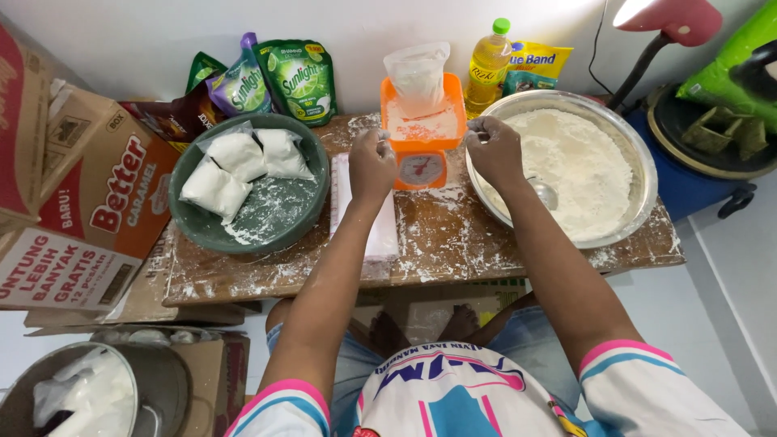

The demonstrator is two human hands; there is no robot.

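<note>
Nearest me, my forearms run out over the floury tabletop. My left hand pinches the orange scale pan's edge, steadying it; my right hand is closed on something small beside the flour bowl. A clear flour bag stands on the scale, upright for weighing.

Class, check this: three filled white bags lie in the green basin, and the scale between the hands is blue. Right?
Not quite. The head view shows the scale is orange, not blue. It does sit between both hands, and three white bags do lie in the green basin.
</note>
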